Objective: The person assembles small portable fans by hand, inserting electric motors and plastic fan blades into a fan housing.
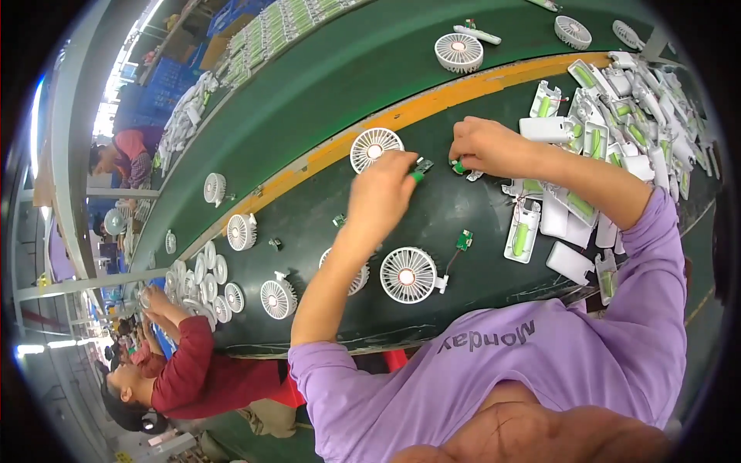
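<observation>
Over the dark green worktop, my left hand [382, 189] is closed, pinching a small circuit board [421, 167] with a green edge at its fingertips. A white round fan head [377, 148] lies just beyond that hand, partly covered by it. To the right, my right hand [488, 147] is pinched on a small green part [458, 167], mostly hidden by the fingers. Nearer to me sits another fan head [408, 275], wired to a green circuit board [464, 240]. Below my left forearm a further fan head [356, 279] is partly covered.
White handle shells with green batteries [522, 235] pile up on the right. An orange-yellow rail [432, 96] separates the worktop from a green belt [324, 100] carrying fan heads. White round parts [208, 285] cluster at left, beside a co-worker in a dark red sleeve [193, 351].
</observation>
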The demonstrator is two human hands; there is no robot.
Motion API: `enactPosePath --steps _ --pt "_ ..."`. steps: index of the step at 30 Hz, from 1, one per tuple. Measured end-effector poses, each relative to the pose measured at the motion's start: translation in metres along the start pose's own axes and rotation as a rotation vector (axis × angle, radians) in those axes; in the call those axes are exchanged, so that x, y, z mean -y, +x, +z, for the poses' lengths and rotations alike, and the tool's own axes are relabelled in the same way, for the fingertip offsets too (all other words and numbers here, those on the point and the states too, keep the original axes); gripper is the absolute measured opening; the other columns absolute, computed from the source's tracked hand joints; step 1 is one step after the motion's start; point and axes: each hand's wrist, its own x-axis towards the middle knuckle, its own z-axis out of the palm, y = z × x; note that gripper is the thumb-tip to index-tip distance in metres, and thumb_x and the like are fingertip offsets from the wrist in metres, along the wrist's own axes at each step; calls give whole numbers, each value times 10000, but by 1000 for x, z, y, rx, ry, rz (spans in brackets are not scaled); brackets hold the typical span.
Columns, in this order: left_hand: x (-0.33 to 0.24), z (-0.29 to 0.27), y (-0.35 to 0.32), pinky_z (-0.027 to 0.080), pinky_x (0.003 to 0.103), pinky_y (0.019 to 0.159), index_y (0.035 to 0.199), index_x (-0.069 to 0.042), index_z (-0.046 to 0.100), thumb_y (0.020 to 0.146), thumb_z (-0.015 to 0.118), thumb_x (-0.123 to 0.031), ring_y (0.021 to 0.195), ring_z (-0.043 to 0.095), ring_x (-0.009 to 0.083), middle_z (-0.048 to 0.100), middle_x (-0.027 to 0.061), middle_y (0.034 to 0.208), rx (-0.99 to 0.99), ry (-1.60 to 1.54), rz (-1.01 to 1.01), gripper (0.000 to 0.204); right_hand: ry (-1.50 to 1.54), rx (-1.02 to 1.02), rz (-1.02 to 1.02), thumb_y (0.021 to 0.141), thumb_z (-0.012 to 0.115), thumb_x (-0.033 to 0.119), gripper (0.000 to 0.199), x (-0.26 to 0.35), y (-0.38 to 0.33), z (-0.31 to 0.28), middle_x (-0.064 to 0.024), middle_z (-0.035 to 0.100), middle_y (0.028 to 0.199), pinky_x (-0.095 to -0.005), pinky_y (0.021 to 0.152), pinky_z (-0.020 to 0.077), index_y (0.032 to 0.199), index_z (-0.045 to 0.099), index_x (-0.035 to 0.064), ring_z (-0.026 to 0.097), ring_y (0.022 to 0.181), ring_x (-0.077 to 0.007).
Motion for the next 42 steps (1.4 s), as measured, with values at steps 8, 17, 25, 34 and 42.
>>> enactPosePath --steps 8,17,25,34,42 --pt "-11 36 19 510 350 600 915 37 593 713 583 -28 747 610 272 553 166 868 193 451 -29 212 535 -77 270 823 529 105 217 0 -12 -22 -84 640 954 -285 747 466 993 629 14 597 825 -153" --pt "5 24 22 498 290 640 1007 30 566 787 524 8 698 620 209 611 159 884 -57 -495 -186 225 850 -202 276 895 501 124 391 9 -10 -30 -68 640 883 -258 788 437 1242 372 -2 576 836 -110" --pt "-17 17 20 479 216 653 1070 27 549 843 492 12 725 594 99 617 64 888 -63 -1052 -294 235 836 -94 361 876 515 111 167 24 -8 -30 -34 616 780 -221 678 423 1002 524 1 537 730 -65" --pt "-22 17 16 503 234 676 1001 50 562 842 514 16 762 621 128 630 84 876 -53 -1160 -337 169 656 -148 287 832 563 107 114 31 -7 -38 3 565 704 -224 620 408 877 571 4 494 678 -55" --pt "-27 16 14 503 231 660 971 48 572 846 525 11 738 620 125 632 87 851 -54 -1214 -297 139 681 -30 292 795 563 79 102 30 -9 -48 -12 558 698 -248 606 402 870 567 8 478 662 -76"
